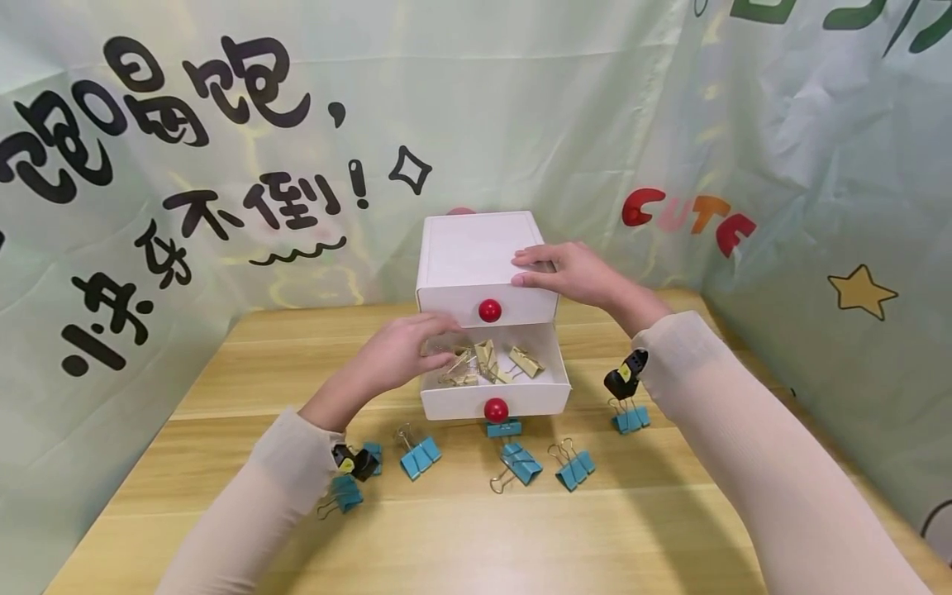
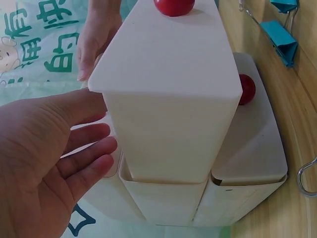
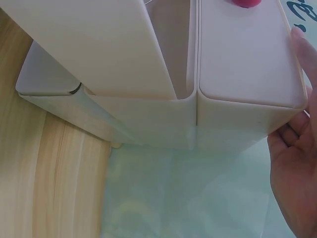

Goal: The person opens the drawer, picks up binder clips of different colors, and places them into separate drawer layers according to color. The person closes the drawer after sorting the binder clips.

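A white drawer box (image 1: 476, 248) with red round knobs stands on the table. Its middle drawer (image 1: 446, 405) is pulled out and holds several gold binder clips (image 1: 487, 359). My left hand (image 1: 397, 351) is at that drawer's left side, its fingers loosely extended near the rim; the left wrist view (image 2: 44, 144) shows its index finger at the drawer's front corner. My right hand (image 1: 576, 273) rests on the right edge of the box's top, fingers lying flat. In the right wrist view, the thumb (image 3: 302, 49) lies along the closed upper drawer's edge.
Several blue binder clips (image 1: 421, 457) lie on the wooden table (image 1: 446, 529) in front of the box, one (image 1: 630, 420) off to the right. The lowest drawer (image 2: 257, 129) is closed. A pale printed cloth (image 1: 521, 124) hangs behind the table.
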The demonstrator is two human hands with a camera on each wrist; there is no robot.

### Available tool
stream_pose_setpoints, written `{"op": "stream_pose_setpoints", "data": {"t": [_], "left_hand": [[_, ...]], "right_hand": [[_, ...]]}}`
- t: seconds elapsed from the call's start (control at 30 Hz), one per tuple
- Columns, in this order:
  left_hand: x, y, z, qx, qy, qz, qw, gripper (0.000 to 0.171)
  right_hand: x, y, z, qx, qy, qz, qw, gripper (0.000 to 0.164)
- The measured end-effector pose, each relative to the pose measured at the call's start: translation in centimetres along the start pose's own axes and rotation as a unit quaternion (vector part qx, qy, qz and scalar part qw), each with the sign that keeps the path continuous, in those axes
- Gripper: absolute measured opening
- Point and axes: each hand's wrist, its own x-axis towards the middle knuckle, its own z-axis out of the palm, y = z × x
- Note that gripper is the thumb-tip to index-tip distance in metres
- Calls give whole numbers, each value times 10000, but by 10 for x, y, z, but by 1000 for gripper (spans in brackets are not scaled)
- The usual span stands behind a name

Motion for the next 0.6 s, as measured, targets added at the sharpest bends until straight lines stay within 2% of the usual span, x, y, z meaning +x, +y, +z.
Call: {"op": "stream_pose_setpoints", "data": {"t": [0.2,0.4,0.6], "left_hand": [[-9,3,0,-302,193,26,9994,32],[-21,15,1,-720,304,-15,9969,29],[-30,30,-1,-1219,107,-290,9921,24]], "right_hand": [[0,1,1,-3,-3,-28,10000,59],[-1,-2,0,26,13,-5,10000,57],[-2,-4,0,30,9,4,10000,57]]}}
